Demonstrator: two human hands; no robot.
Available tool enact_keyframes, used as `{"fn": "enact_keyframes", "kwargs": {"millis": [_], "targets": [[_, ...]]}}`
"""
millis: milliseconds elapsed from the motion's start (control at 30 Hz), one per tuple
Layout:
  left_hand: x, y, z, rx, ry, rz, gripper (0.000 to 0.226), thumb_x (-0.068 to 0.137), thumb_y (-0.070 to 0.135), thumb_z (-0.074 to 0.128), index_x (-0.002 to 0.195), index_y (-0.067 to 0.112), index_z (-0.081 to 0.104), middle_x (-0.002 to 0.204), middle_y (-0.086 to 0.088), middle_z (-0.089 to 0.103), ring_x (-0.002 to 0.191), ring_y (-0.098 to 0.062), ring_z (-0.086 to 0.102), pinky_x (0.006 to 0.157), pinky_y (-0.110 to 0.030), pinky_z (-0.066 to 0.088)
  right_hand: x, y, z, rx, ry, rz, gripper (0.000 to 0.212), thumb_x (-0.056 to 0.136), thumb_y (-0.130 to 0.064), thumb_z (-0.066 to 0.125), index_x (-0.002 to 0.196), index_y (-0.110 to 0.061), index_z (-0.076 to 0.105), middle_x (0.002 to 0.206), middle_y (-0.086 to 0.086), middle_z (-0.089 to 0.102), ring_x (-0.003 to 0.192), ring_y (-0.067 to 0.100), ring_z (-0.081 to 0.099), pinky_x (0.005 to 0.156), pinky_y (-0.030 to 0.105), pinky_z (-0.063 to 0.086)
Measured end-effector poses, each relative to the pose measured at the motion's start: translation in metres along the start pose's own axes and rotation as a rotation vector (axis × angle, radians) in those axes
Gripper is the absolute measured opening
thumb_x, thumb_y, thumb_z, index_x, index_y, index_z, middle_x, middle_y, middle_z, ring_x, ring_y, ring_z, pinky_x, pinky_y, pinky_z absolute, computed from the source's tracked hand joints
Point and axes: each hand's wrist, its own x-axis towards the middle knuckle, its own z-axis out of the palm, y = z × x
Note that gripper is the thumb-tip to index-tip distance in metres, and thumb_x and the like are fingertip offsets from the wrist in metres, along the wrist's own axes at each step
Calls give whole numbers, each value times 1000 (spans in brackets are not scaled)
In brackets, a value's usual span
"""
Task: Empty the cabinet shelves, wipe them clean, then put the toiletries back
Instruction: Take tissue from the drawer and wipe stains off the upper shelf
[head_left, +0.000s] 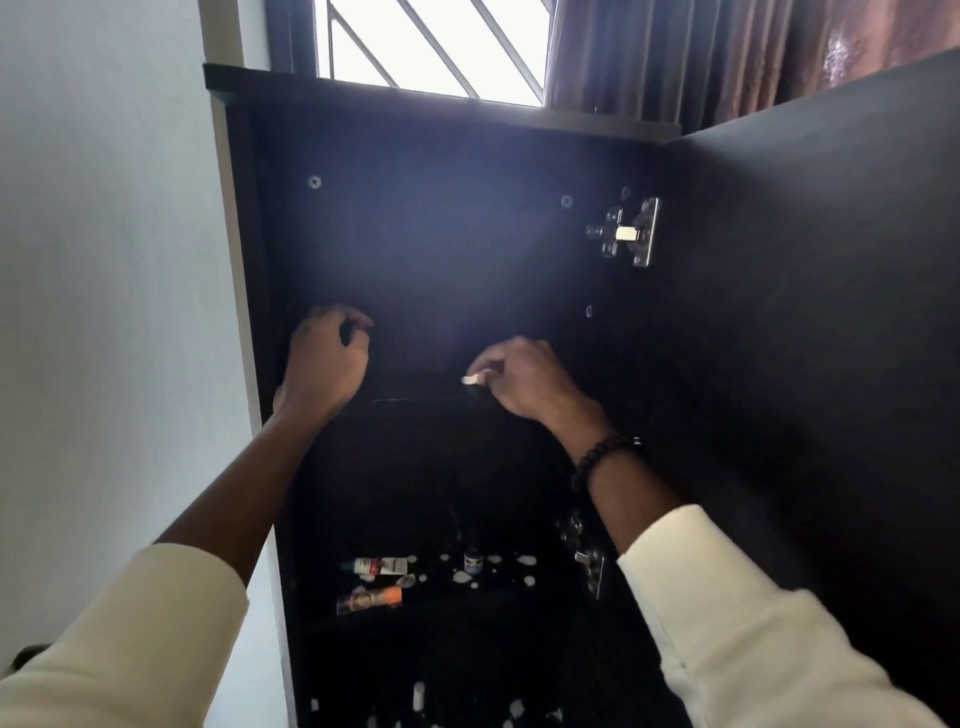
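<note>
Item: small white piece (470, 380) — I pinch it in my right hand (524, 382); light, easily dropped, I judge. Left hand (327, 358) curled, empty — tubes (374, 582) below both hands

Both arms wear loose cream-coloured sleeves, the left sleeve (130, 639) and the right sleeve (753, 623) pushed up so the forearms are bare. A dark beaded bracelet (602, 457) circles the right wrist. The left wrist carries nothing.
</note>
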Motion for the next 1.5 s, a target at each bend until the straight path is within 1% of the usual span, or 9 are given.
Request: {"fn": "enact_keyframes", "kwargs": {"millis": [233,467,600,767,867,1000,1233,1400,1500], "targets": [[0,3,1,-18,16,-19,16,95,14,53,99,21,66,109,6,52,103,-13,52,92,-25,36,42,-18,19,-92,-16,36,16,80,-7,66,83,-21,74,92,4,74,91,25,68,78,30,56],[1,0,2,-6,10,1,16,95,13,53,100,20,67,118,-2,57,105,-15,52,92,-26,35,46,-53,45,121,-94,-3,14,84,-18,69,78,-28,76,87,-2,75,82,18,69,77,32,59],[1,-4,1,-8,-9,13,18,96,13,52,104,20,67,119,-3,59,106,-17,54,92,-28,37,50,-20,17,-101,-104,75,20,88,-18,60,100,-16,75,108,8,72,104,29,65,90,34,54],[1,-3,4,-6,-15,-8,17,94,14,52,101,23,66,116,0,55,108,-21,53,93,-29,37,35,27,-12,-401,5,213,25,87,-12,58,108,-4,70,113,15,69,107,34,65,85,39,54],[1,-2,4,2,-34,-13,17,94,15,52,100,26,64,118,1,54,109,-19,52,94,-30,36,27,10,-8,-300,-37,106,22,87,-16,60,104,-12,75,111,8,72,104,30,67,89,33,54],[1,-5,3,33,-53,5,16,94,16,53,101,24,65,119,-3,56,111,-22,53,94,-29,36,9,-22,-3,37,-138,-33,13,87,-18,69,94,-23,79,100,-7,75,94,6,66,70,-4,35],[0,-3,2,39,-66,-2,14,94,17,54,102,23,65,120,-3,55,113,-20,52,94,-27,34,10,5,-15,-170,-30,27,18,88,-11,64,92,-19,79,102,2,75,99,24,68,92,30,52],[2,-6,4,64,-78,8,15,95,18,55,104,25,64,123,-2,55,115,-19,51,95,-28,34,-6,-12,-13,22,-129,-108,9,84,-22,75,90,-28,78,84,-12,73,81,1,64,67,4,41],[2,-6,3,73,-79,14,16,95,19,54,106,23,65,122,-2,56,113,-19,52,94,-29,36,5,15,-25,-112,-82,25,8,84,-20,73,87,-26,78,90,-10,75,90,9,68,78,15,45]]}}
